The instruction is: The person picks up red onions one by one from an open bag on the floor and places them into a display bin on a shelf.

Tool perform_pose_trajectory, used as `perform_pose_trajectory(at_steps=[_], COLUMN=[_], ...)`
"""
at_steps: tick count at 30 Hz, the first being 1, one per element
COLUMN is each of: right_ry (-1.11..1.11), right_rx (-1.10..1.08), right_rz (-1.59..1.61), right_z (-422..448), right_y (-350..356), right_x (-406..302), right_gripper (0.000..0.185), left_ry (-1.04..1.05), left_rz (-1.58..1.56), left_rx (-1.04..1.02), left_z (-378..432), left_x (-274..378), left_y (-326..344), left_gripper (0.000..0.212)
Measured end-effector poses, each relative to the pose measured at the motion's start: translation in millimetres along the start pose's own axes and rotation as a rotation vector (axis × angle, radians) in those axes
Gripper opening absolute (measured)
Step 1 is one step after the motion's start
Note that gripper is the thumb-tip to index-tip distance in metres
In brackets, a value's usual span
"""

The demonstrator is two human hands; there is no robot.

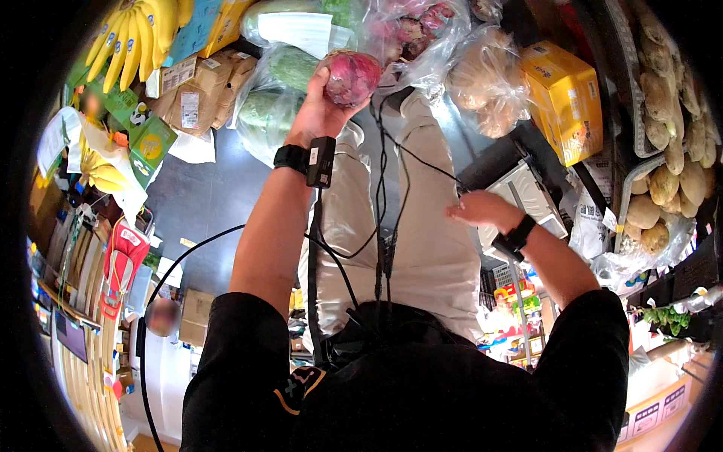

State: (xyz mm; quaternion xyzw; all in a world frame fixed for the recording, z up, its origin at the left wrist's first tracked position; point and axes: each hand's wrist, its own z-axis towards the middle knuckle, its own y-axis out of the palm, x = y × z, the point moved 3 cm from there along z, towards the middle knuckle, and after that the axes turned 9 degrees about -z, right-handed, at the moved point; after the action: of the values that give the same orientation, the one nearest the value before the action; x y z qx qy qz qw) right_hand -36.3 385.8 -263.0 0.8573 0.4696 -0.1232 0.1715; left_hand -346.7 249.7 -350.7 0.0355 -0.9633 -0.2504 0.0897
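Observation:
A large red onion [353, 78] with glossy skin rests in the grip of my left hand [326, 113], thumb on its left side. Just beyond it lies a clear plastic bag of red onions [418, 31]. Winter melons [265, 118] in clear plastic lie close to the left of that hand. My right hand [483, 209] hovers by my right leg, loosely bent, with nothing seen in it. Behind the right hand is a white plastic crate or box [522, 195], partly hidden by it.
Black cables [381, 186] hang between my legs. Bananas [135, 34] and brown packages [200, 93] stand left. To the right are a knotted bag of round produce [486, 85], a yellow carton [565, 101] and crates of root vegetables [658, 209]. Another person [164, 361] is at lower left.

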Motion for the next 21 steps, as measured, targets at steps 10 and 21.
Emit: perform_pose_trajectory(at_steps=[10, 21], right_ry=[-0.139, -0.383], right_rx=[-0.078, -0.205], right_rz=[0.227, 0.243], right_z=[-2.9, -76.9], right_y=[35.2, 107.3], right_x=[-44.0, -165.0], right_gripper=[0.050, 0.042], left_ry=[-0.060, -0.102], left_rz=[-0.056, -0.050], left_rx=[-0.098, -0.156], left_z=[-39.6, -109.4], left_x=[7.0, 19.6], left_y=[-34.4, -52.2], left_gripper=[0.073, 0.067])
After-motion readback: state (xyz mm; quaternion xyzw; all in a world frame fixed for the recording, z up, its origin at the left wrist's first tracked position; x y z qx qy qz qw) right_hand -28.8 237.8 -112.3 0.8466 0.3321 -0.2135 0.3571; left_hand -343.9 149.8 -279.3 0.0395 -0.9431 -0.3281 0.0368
